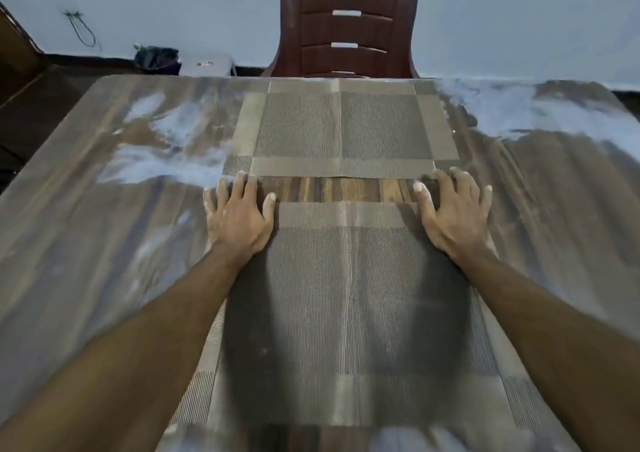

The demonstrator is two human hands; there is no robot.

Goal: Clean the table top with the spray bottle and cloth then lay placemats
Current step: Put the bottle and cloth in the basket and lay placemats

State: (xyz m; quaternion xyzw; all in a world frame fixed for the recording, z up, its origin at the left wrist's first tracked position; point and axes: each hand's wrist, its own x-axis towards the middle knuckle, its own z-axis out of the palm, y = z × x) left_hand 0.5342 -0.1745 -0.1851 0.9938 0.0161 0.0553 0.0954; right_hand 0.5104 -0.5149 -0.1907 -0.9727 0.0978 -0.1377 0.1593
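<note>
At the near placemat's [346, 295] far corners | your left hand [239, 219] and right hand [453, 216] press flat, fingers spread | squaring it with the far placemat [343, 129] on the surface [86, 243].

There are two placemats on the table: the far placemat [346, 129] lies near the far edge, and the near placemat [346, 313] lies close to the person. There is one table [86, 243], with a wood-pattern top. There are two hands in view, the left hand [239, 216] and the right hand [453, 212], and each one shows five fingers. Behind the table stands one chair [346, 25], brown in colour, and its back has three pale slots. On the floor near the wall there is one dark bundle [157, 57] and one pale flat object [207, 63] beside it. One dark cord [81, 29] hangs on the wall.
</note>
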